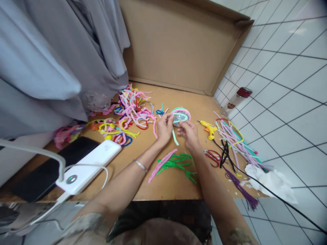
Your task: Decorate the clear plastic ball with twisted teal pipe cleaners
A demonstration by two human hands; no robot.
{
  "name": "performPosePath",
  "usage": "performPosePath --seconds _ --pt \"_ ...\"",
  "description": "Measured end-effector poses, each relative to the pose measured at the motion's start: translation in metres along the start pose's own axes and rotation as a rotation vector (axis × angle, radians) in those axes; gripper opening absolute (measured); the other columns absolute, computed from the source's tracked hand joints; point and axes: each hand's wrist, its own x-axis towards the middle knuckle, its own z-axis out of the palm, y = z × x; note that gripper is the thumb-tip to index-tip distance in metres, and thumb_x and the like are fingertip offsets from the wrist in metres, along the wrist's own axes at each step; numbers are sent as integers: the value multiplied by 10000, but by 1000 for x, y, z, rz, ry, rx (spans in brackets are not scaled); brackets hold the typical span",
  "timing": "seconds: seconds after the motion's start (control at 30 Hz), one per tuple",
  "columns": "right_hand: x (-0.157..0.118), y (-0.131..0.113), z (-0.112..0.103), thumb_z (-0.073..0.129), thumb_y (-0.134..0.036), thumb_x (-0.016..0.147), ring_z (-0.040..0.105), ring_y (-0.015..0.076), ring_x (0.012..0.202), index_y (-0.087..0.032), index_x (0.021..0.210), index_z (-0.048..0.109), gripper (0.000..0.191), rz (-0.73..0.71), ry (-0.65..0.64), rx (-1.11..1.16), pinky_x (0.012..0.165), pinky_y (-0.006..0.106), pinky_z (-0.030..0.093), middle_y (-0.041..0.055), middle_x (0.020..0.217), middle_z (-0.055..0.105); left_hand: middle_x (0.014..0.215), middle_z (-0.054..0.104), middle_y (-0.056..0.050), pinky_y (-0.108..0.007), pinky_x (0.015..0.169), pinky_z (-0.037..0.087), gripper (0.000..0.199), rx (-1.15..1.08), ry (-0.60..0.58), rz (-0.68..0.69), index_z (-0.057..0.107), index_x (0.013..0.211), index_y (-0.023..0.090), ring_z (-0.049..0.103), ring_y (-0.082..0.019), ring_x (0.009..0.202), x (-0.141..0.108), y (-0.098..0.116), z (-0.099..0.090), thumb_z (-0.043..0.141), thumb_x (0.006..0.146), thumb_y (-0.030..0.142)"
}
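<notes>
Over the middle of the table, both hands hold a small round pipe-cleaner piece [182, 117], with mint green and pink around its rim and a clear, shiny centre. My left hand [165, 127] pinches its left edge between thumb and fingers. At its lower right edge, the fingers of my right hand [189, 132] are closed on it. A mint green pipe-cleaner end [175, 136] hangs down between the hands. Nearer to me lie green pipe cleaners [176, 164] and a pink one [162, 165]. My fingers cover part of the rim.
A yellow glue gun [208, 129] and red-handled scissors [213, 158] lie to the right, near lilac pipe cleaners [230, 134] and crumpled tissue [270, 182]. Tangled pipe cleaners [133, 105], a white power bank [89, 166] and a dark phone [53, 170] are left. Cardboard [178, 44] stands behind.
</notes>
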Motion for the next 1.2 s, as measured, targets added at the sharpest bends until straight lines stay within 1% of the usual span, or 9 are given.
performPosePath --seconds 0.13,0.23,0.33,0.4,0.63,0.73,0.83,1.03,1.2 --pt "-4 9 7 756 -391 551 532 70 451 -180 708 598 306 41 -39 1 429 176 431 -46 565 614 830 682 -23 -223 668 467 167 -16 3 -3 619 897 170 621 -121 738 -3 4 1 533 896 313" --pt "-3 15 8 751 -390 562 537 77 448 -186 738 605 306 -29 -8 21 420 182 427 -42 577 637 827 683 -23 -219 664 465 186 -4 -7 -3 632 901 165 619 -120 734 -5 1 2 533 896 323" --pt "-1 19 8 742 -367 583 533 74 455 -177 713 612 264 -116 46 19 424 176 425 -51 541 610 819 675 -25 -224 669 467 197 1 -6 10 634 907 164 611 -121 723 -6 -5 4 542 891 338" --pt "0 21 8 738 -344 582 530 73 457 -172 708 615 246 -135 73 28 427 173 424 -57 528 595 832 672 -29 -228 683 470 195 -10 -17 11 632 906 165 609 -123 732 -6 -6 5 542 889 337" --pt "5 19 5 735 -316 541 509 72 457 -177 666 587 239 -90 140 84 432 183 406 -65 523 587 766 651 -16 -228 649 441 178 -81 -105 -24 644 899 162 577 -124 690 -7 -2 5 546 872 308" --pt "6 14 3 734 -286 542 526 82 467 -181 652 583 214 -78 144 112 450 197 414 -60 530 601 717 634 -6 -221 588 429 152 -206 -185 -116 644 895 156 552 -112 610 -5 -2 6 595 818 277" --pt "6 9 2 737 -259 549 533 82 453 -183 634 573 200 -41 133 163 477 210 447 -64 515 598 645 596 17 -206 544 417 147 -321 -227 -210 635 857 150 509 -88 536 -2 0 6 634 770 269" --pt "5 7 2 773 -247 558 539 77 444 -177 644 577 225 15 110 208 489 215 472 -61 523 602 574 540 40 -196 532 400 148 -389 -242 -253 594 741 149 471 -74 508 -1 5 7 669 732 276" --pt "5 8 1 808 -290 549 540 77 452 -173 621 566 279 30 106 186 463 198 446 -53 505 593 559 503 54 -198 526 372 165 -407 -223 -262 576 712 152 440 -69 500 -2 2 8 669 729 287"
